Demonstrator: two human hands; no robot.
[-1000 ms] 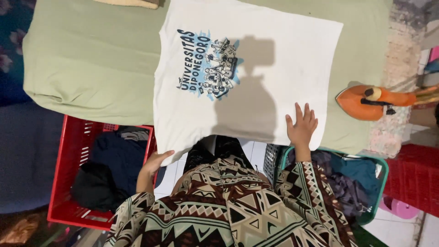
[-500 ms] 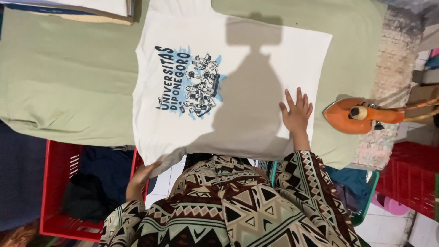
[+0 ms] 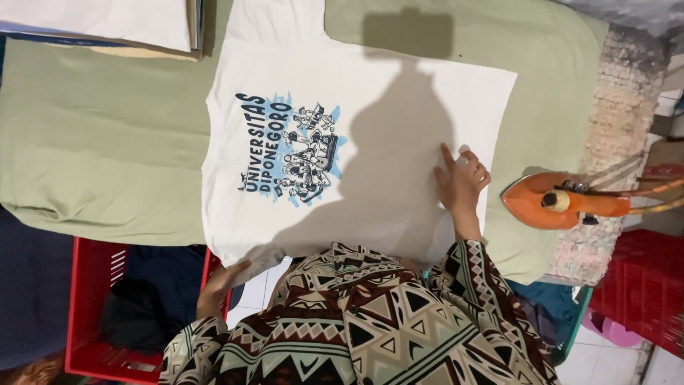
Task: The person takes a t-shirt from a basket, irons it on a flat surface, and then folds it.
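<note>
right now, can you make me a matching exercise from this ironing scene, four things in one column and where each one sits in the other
Things:
1. white t-shirt
2. iron
3. red basket
4. right hand

Places:
A. off the near edge of the green cover, low on the left
B. spread flat in the middle of the green cover
C. pressed flat on the shirt near its right edge
D. on the right end of the cover, beside the shirt

Pairs: 1-B, 2-D, 3-A, 4-C
</note>
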